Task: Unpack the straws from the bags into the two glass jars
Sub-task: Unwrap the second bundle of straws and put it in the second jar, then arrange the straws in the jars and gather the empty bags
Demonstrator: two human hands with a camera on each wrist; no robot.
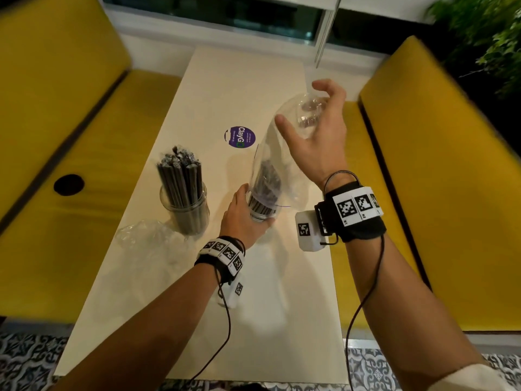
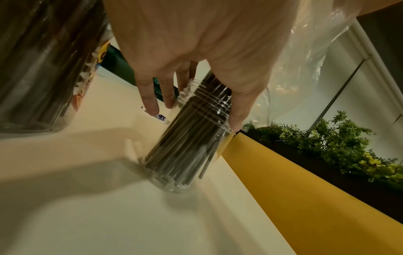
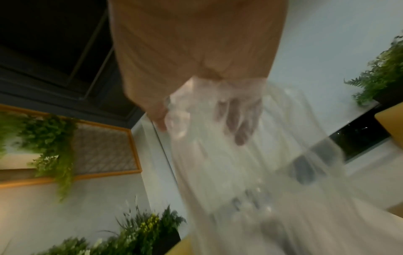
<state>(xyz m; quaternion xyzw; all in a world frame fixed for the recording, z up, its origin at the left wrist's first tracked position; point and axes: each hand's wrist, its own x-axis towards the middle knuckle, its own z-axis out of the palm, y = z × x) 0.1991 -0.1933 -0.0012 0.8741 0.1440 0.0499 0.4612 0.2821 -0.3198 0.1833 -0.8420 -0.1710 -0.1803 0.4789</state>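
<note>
Head view: full jar (image 1: pixel 184 204) & crumpled bag (image 1: pixel 143 234) left of hands.

The right hand (image 3: pixel 196 57) pinches a blurred clear plastic bag (image 3: pixel 229 155) hanging below it; leafy plants (image 3: pixel 50 138) line the walls.

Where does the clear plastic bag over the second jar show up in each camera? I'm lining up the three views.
Head: the bag is centre right, held up by the right hand, its lower end over the straws in the jar that the left hand grips.
Left wrist: upper right, behind the hand.
Right wrist: centre to lower right, blurred, hanging from the fingers.
Shared landmark: the yellow bench, right in all views.
</note>
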